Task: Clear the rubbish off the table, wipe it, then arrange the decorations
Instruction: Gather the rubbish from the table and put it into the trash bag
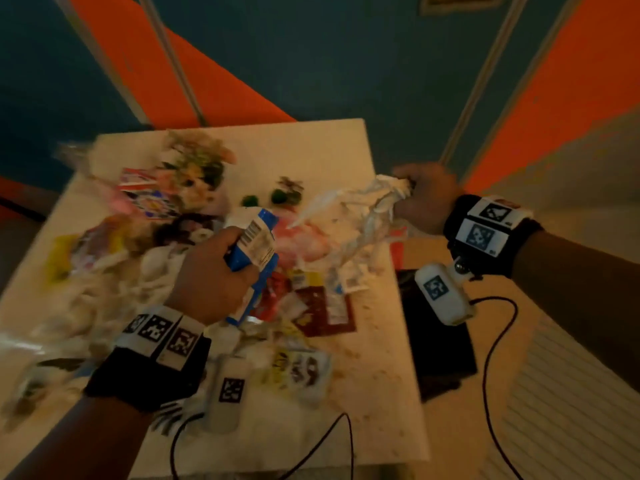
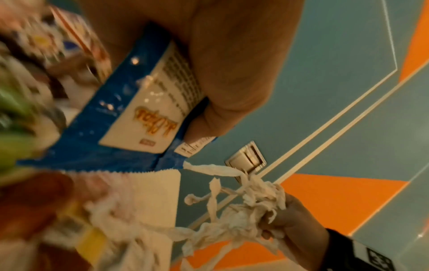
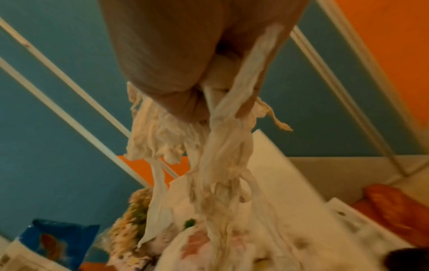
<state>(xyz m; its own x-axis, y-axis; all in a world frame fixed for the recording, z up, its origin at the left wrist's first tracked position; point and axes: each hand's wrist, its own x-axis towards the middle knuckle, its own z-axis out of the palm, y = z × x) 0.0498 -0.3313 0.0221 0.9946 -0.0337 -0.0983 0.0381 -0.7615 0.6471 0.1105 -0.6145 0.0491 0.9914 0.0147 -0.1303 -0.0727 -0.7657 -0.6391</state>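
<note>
A white table [image 1: 329, 147] is littered with wrappers and crumpled tissue. My left hand [image 1: 214, 275] grips a blue and white snack packet [image 1: 254, 251] above the middle of the pile; the left wrist view shows the packet [image 2: 130, 117] close up under my fingers [image 2: 232, 82]. My right hand [image 1: 424, 199] holds a bunch of torn white tissue [image 1: 360, 209] lifted over the table's right side, its strands [image 3: 218, 155] trailing down to the heap. A bunch of artificial flowers [image 1: 197, 164] and small green decorations [image 1: 277, 195] sit at the table's far side.
A dark red wrapper [image 1: 322, 306] and a yellow and black packet [image 1: 298, 368] lie near the front edge. A black bin bag [image 1: 436, 341] stands beside the table's right edge. Crumbs dot the bare right part. Teal and orange walls [image 1: 311, 64] stand behind.
</note>
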